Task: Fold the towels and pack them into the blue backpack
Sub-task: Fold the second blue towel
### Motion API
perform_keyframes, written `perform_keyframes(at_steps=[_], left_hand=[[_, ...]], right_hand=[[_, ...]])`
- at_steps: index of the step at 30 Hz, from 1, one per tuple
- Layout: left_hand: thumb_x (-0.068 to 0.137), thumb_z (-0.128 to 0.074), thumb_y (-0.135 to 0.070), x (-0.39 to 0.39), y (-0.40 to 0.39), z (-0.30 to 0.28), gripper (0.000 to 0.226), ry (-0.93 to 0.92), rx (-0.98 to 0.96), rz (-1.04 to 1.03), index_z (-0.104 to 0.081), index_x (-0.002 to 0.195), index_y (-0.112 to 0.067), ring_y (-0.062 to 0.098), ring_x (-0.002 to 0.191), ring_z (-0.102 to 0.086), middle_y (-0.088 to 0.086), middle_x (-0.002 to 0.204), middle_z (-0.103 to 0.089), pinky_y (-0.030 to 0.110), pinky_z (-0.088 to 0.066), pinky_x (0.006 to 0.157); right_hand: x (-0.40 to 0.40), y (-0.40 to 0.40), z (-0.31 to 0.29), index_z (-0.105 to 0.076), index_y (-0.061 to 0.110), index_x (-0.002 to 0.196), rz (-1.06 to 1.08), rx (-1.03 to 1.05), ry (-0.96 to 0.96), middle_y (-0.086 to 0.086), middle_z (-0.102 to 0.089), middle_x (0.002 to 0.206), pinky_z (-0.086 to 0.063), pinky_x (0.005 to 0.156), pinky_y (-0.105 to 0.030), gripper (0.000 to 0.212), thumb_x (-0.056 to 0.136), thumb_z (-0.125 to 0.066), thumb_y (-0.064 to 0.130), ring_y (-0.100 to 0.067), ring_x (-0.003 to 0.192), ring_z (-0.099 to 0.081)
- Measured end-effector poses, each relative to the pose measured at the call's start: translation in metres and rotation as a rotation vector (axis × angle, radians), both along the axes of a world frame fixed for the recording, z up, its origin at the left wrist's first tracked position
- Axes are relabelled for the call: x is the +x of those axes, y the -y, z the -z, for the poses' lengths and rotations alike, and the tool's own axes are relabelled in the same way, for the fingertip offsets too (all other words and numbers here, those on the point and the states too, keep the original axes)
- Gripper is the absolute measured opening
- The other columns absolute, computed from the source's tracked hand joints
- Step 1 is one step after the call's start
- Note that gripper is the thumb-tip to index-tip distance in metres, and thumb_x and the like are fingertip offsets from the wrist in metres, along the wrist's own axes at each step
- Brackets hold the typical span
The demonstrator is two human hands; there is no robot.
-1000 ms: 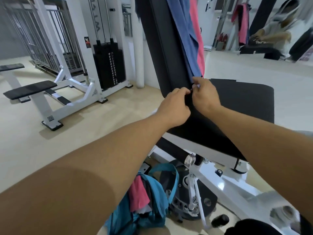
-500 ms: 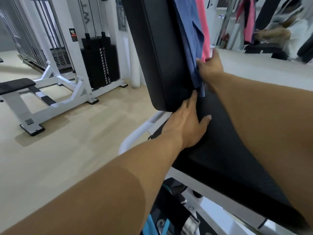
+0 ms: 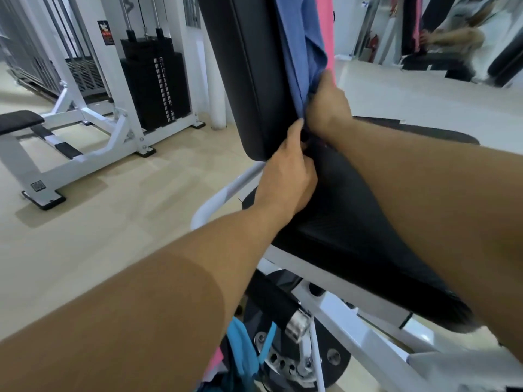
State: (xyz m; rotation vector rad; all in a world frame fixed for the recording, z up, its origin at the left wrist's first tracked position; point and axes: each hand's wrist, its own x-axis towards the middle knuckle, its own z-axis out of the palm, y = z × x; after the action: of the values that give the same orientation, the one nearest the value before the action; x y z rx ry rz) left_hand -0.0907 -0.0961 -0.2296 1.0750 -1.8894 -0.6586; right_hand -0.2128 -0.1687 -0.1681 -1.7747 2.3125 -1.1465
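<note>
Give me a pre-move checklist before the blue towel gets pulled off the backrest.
1. Right hand gripping the blue towel at its lower edge: ok.
2. Left hand also holding the towel: cannot tell; its fingertips are hidden at the seat gap.
3. Towel off the backrest: not ok, it hangs down the pad.
4. Pink towel clear of the grip: cannot tell; it hangs right beside the blue one.
5. Seat bare for folding: ok.
6. Blue backpack within reach: ok, on the floor below the seat; whether it is open, cannot tell.
</note>
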Motion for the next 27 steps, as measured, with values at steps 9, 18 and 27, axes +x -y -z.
perform_keyframes(at_steps=[9,18,27], left_hand=[[0.099,-0.059,-0.037,0.037,-0.038,-0.019,0.031,-0.277,0.301,-0.151,-0.053,0.120,-0.014,0.018,0.089,-0.057,-0.002,0.103,-0.063,0.027,-0.039,0.074],[0.103,-0.047,-0.022,0.105,-0.076,-0.024,0.022,-0.055,0.274,-0.093,-0.065,0.105,-0.009,0.025,0.090,-0.057,0.006,0.100,-0.066,0.033,-0.042,0.075],[0.104,-0.040,-0.036,0.128,-0.107,-0.027,0.040,-0.400,0.479,-0.279,-0.067,0.116,-0.009,0.031,0.105,-0.065,0.011,0.113,-0.070,0.046,-0.052,0.097]], right_hand=[[0.025,-0.113,0.030,-0.061,0.010,0.101,-0.400,0.337,-0.264,-0.003,-0.062,0.091,-0.045,0.077,-0.019,0.011,0.095,-0.052,0.009,-0.019,0.080,-0.054],[0.040,-0.183,0.006,-0.054,0.017,0.086,-0.384,0.452,0.436,-0.009,-0.049,0.077,-0.041,0.056,-0.026,0.018,0.095,-0.069,0.022,-0.018,0.066,-0.047],[0.084,-0.192,0.004,-0.046,0.018,0.074,-0.272,0.064,0.451,0.001,-0.048,0.072,-0.039,0.070,-0.028,0.035,0.099,-0.058,0.038,-0.011,0.070,-0.045]])
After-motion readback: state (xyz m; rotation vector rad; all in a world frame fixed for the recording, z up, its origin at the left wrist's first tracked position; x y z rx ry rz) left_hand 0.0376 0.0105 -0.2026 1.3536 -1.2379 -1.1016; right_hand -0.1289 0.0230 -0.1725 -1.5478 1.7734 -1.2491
